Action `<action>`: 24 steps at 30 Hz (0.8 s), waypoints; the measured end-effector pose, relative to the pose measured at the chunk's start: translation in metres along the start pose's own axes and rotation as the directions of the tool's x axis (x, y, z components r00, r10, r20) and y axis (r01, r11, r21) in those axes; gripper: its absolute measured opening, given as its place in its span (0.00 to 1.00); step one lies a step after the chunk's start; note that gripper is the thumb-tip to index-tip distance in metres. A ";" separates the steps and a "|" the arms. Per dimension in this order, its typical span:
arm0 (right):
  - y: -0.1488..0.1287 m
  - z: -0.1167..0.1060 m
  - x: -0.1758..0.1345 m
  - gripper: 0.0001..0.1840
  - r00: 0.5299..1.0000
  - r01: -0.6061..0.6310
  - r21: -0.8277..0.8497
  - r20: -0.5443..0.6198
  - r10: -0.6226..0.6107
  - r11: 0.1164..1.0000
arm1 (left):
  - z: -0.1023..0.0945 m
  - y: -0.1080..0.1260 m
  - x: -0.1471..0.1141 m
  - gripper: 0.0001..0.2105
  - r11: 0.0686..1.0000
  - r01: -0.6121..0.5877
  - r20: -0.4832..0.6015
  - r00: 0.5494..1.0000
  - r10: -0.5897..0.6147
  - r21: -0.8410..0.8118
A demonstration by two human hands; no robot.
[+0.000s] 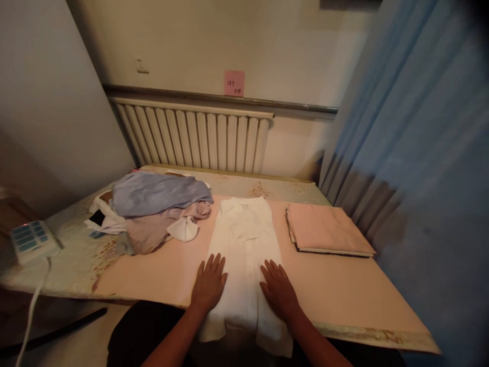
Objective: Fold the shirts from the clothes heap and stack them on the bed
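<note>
A white garment (pixel 248 244), which looks like a shirt with its sides folded in, lies lengthwise on a pink cloth (pixel 332 290). Its lower end hangs over the table's front edge in two flaps. My left hand (pixel 209 283) rests flat on the garment's left border, fingers stretched out. On the right border my right hand (pixel 278 288) lies flat too, its fingers pointing away from me. Neither hand grips anything.
Left of the shirt is a loose heap of clothes (pixel 160 196), blue-grey on top. A stack of folded pink fabric (pixel 328 229) sits at right. A white power strip (pixel 34 242) with a cord stands at far left. A blue curtain (pixel 412 168) borders the right; a radiator (pixel 198 135) is behind.
</note>
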State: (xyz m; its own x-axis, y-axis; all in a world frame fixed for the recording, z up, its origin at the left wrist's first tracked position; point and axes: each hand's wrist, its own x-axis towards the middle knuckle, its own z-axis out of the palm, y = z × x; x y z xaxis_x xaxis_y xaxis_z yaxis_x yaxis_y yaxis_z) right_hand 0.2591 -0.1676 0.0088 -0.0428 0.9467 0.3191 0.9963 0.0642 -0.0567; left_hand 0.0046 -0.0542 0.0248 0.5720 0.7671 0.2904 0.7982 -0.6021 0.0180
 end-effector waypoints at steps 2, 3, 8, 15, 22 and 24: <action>0.000 0.001 -0.001 0.25 1.000 0.010 -0.012 -0.011 -0.010 1.000 | -0.001 0.001 0.000 0.23 1.000 0.003 -0.001 1.000 -0.003 0.007; 0.001 0.001 -0.001 0.25 1.000 0.017 -0.019 -0.018 -0.017 1.000 | -0.001 0.001 0.000 0.23 1.000 0.005 -0.005 1.000 -0.005 0.012; 0.003 0.007 -0.002 0.25 0.998 0.042 -0.037 -0.051 -0.044 0.998 | 0.003 -0.001 -0.001 0.23 1.000 0.000 -0.042 0.999 0.001 0.026; 0.006 0.013 -0.002 0.24 0.994 0.060 -0.047 -0.087 -0.064 0.997 | 0.007 -0.004 -0.002 0.23 1.000 0.001 -0.062 0.998 0.000 0.025; 0.005 0.013 -0.002 0.24 0.993 0.058 -0.059 -0.099 -0.064 0.997 | 0.011 -0.005 -0.003 0.22 0.999 0.006 -0.063 0.998 -0.004 0.033; 0.005 0.013 -0.002 0.24 0.993 0.059 -0.058 -0.102 -0.064 0.997 | 0.012 -0.006 -0.003 0.22 0.999 0.007 -0.063 0.998 -0.005 0.036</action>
State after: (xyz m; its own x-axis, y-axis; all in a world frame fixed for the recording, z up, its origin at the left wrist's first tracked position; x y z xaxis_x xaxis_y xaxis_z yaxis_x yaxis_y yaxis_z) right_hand 0.2634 -0.1650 -0.0044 -0.0992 0.9036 0.4167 0.9947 0.1014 0.0168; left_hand 0.0001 -0.0504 0.0118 0.5553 0.7544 0.3500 0.8084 -0.5884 -0.0142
